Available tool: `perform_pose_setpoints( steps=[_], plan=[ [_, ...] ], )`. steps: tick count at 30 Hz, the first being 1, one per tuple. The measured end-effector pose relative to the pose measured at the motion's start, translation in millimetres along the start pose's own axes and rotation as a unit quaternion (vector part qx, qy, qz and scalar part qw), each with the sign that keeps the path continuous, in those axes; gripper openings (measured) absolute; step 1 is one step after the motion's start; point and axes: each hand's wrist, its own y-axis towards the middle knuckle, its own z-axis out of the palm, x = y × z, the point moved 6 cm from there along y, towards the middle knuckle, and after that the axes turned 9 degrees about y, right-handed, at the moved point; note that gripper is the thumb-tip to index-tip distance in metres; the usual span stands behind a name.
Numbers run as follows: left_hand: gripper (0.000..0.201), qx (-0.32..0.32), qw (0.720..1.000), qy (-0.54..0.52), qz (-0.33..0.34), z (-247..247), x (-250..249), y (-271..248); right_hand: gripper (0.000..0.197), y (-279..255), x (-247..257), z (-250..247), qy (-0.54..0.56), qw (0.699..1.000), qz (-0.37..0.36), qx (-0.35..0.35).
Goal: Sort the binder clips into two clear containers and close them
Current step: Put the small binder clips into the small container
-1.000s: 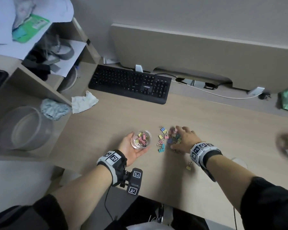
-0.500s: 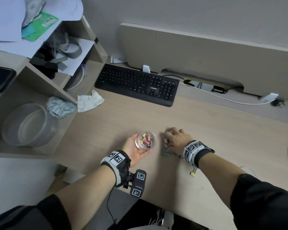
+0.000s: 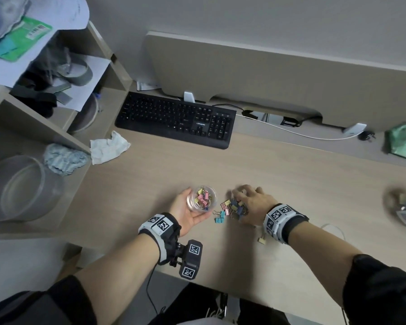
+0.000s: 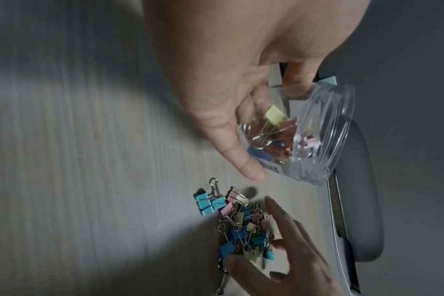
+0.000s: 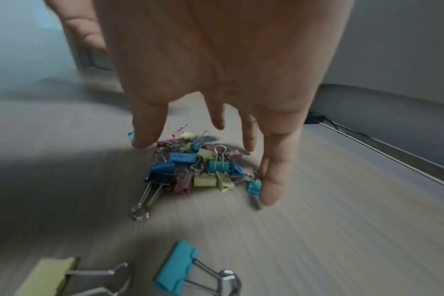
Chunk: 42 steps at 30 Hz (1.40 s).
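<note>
Clear plastic jar point(image 3: 202, 199), already part full of pink and yellow clips, sits cupped in my left hand point(image 3: 187, 213), fingers curled round its wall. At its three o'clock the loose pile of clips point(image 5: 195, 167) lies on the desk point(image 3: 291, 174). My right hand point(image 3: 253, 205) hovers over that pile, fingers spread and relaxed, gripping nothing.

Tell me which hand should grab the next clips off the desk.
Right. The right hand is spread over the clip pile on the desk, while the left hand is busy holding the clear container.
</note>
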Motion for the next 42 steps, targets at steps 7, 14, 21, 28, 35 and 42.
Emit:
perform_pose_setpoints(
  steps=[7, 14, 21, 28, 35, 42],
  plan=[
    [0.052, -0.005, 1.0, 0.008, -0.001, -5, 2, -1, 0.061, 13, 17, 21, -0.054, 0.997, 0.0, -0.052],
    [0.052, -0.003, 1.0, 0.016, -0.006, -8, 7, 2, 0.056, 12, -3, 21, 0.083, 0.993, 0.051, -0.07],
    [0.053, 0.017, 0.999, 0.036, -0.013, 11, 13, 6, 0.017, 1, -40, 9, 0.302, 0.932, 0.166, -0.112],
    [0.054, 0.014, 0.998, 0.052, -0.019, 27, 17, 13, 0.022, -32, -29, -27, 0.596, 0.781, 0.136, -0.128],
    [0.053, 0.051, 0.997, 0.051, -0.021, 69, 21, 10, 0.015, -64, 4, -82, 0.458, 0.865, 0.043, -0.199],
    [0.052, 0.063, 0.997, 0.039, -0.007, 107, 23, 0, 0.023, -77, 31, -85, 0.296, 0.936, 0.018, -0.191]
  ],
)
